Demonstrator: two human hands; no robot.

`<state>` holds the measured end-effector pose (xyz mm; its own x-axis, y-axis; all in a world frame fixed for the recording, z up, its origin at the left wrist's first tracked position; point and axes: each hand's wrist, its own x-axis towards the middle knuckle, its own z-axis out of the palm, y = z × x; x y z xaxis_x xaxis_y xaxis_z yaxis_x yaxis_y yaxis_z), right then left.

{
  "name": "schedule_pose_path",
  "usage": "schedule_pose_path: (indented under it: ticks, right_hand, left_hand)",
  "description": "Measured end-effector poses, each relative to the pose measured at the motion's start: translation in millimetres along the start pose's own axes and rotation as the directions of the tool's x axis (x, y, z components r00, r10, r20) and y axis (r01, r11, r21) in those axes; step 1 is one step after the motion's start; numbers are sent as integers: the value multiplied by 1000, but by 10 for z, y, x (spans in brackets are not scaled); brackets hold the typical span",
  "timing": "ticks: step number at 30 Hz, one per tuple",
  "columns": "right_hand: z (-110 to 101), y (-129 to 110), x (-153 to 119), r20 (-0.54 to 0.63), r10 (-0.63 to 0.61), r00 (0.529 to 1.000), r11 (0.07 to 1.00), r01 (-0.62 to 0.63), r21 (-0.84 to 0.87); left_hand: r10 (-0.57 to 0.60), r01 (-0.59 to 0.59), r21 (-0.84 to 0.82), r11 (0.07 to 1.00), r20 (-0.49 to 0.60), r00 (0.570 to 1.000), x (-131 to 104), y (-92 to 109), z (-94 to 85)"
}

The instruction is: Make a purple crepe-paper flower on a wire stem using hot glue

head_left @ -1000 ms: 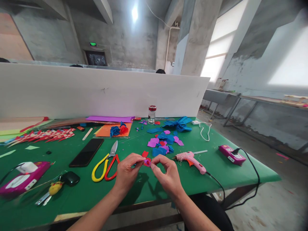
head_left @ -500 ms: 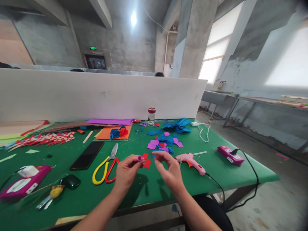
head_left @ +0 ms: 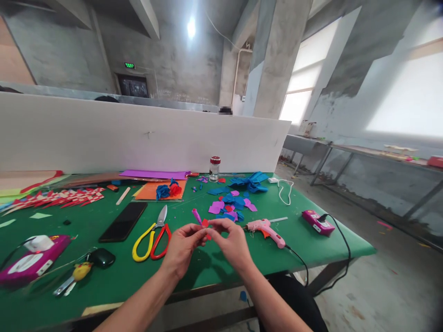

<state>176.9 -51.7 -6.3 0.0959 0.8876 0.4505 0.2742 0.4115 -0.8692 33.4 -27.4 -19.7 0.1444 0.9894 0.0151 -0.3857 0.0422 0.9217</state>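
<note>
A small rolled purple paper piece (head_left: 196, 216) sticks up from the pinched fingers of my left hand (head_left: 184, 244). My right hand (head_left: 231, 240) has its thumb and forefinger together, meeting the left fingertips at the base of the roll; what it pinches is too small to make out. Red paper pieces (head_left: 205, 223) lie just behind the fingertips. Beyond them spreads a pile of purple and blue paper pieces (head_left: 235, 201). Scissors (head_left: 159, 221) with yellow and red handles lie left of my hands, and a pink glue gun (head_left: 268, 229) lies to the right.
On the green table (head_left: 138, 281) are a black phone (head_left: 123, 222), a glass jar (head_left: 214, 169), crumpled blue paper (head_left: 254, 181), paper flowers (head_left: 169, 190) and two magenta power strips (head_left: 317, 222). A white board (head_left: 138, 138) stands along the back edge.
My right hand has moved left and its fingers have closed against my left fingertips. The purple roll now points upward. The view has shifted slightly.
</note>
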Motion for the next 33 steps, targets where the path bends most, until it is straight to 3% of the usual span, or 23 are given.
schedule_pose_path:
  ticks: [4, 9, 18, 21, 23, 26, 28, 30, 33]
  right_hand:
    - [235, -63, 71, -49, -8, 999, 994, 2, -106]
    - [263, -1, 113, -62, 30, 998, 988, -39, -150]
    - [354, 74, 73, -44, -37, 998, 983, 28, -182]
    - [248, 124, 139, 3, -40, 999, 985, 40, -169]
    - [59, 178, 239, 19, 0, 1000, 989, 3, -150]
    - [-290, 295, 390, -101, 59, 993, 986, -73, -149]
    - [-433, 388, 430, -108, 38, 993, 963, -65, -263]
    - [-434, 480, 414, -3, 35, 999, 910, -33, -412]
    - [-238, 596, 372, 160, 82, 984, 837, 19, -547]
  left_hand:
    - [59, -58, 20, 998, -52, 997, -13, -57, 13]
    - [63, -52, 111, 992, -104, 993, -5, -47, -11]
    - [95, -69, 256, 964, -92, 991, 26, -80, -54]
    - [109, -70, 285, 956, -125, 986, 48, -55, -68]
    - [169, -112, 319, 941, -158, 973, 68, 16, -89]
    - [249, -183, 298, 937, -202, 947, 101, 183, -144]
    - [251, -207, 240, 948, -169, 953, 116, 299, -188]
    - [257, -239, 151, 959, -111, 960, 121, 392, -228]
    - [269, -268, 25, 963, -57, 961, 123, 464, -267]
